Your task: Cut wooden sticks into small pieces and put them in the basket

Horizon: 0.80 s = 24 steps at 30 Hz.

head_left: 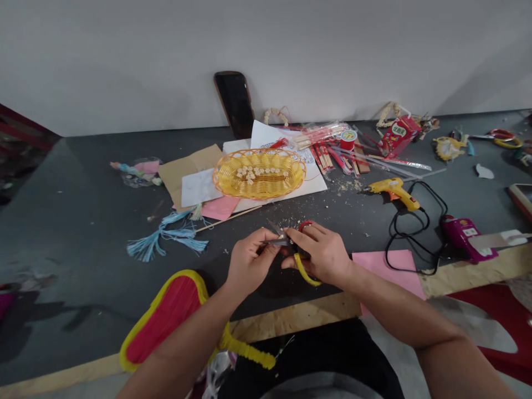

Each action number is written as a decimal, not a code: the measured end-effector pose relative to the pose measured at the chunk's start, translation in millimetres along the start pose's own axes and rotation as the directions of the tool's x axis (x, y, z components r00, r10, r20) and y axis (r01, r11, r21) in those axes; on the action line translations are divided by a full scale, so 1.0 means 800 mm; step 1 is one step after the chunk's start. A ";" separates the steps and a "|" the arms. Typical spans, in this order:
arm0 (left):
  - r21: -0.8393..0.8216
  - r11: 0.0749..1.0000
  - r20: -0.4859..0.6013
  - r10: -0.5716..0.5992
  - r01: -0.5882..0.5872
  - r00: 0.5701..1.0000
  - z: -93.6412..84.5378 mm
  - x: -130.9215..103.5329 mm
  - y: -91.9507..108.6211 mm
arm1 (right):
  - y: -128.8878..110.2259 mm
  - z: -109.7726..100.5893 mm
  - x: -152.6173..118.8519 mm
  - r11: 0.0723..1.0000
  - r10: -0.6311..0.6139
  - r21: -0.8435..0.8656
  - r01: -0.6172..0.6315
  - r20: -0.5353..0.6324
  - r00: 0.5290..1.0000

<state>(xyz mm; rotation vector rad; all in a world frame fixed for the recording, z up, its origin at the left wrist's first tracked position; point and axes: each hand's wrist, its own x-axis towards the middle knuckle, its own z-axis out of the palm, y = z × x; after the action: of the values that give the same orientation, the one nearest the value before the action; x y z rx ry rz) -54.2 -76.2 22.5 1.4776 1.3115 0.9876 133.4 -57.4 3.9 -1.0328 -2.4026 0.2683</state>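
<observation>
My right hand (326, 254) is closed around scissors (308, 272) with red and yellow handles. Their blades stand apart and point left, toward my left hand (251, 259). The left fingers are pinched close to the blades; a tiny pale bit shows there, too small to name. Pale crumbs lie on the dark table just beyond both hands. Behind them stands a yellow woven basket (226, 185) holding several small cream flower-like pieces. A blue tassel (155, 241) rests to the left of my hands. Nearer me, by my left forearm, is a red and yellow fan-shaped piece (166, 316).
A yellow glue gun (393, 189) with a black cord lies at right, beside a purple box (467, 238). Pink paper (386, 263) overhangs the wooden table edge. A phone (235, 102) leans on the wall, near a thread spool (348, 139) and a red drink carton (399, 134).
</observation>
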 end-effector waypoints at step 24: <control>-0.045 0.997 0.069 -0.053 0.056 0.996 -0.004 0.002 0.010 | 0.001 0.000 -0.004 0.999 -0.039 -0.002 0.039 -0.022 0.999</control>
<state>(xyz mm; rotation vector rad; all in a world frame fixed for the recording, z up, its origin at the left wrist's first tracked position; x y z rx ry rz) -55.1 -74.2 31.2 1.4208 1.2657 0.9187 135.6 -59.0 2.3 -0.9831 -2.4006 0.2400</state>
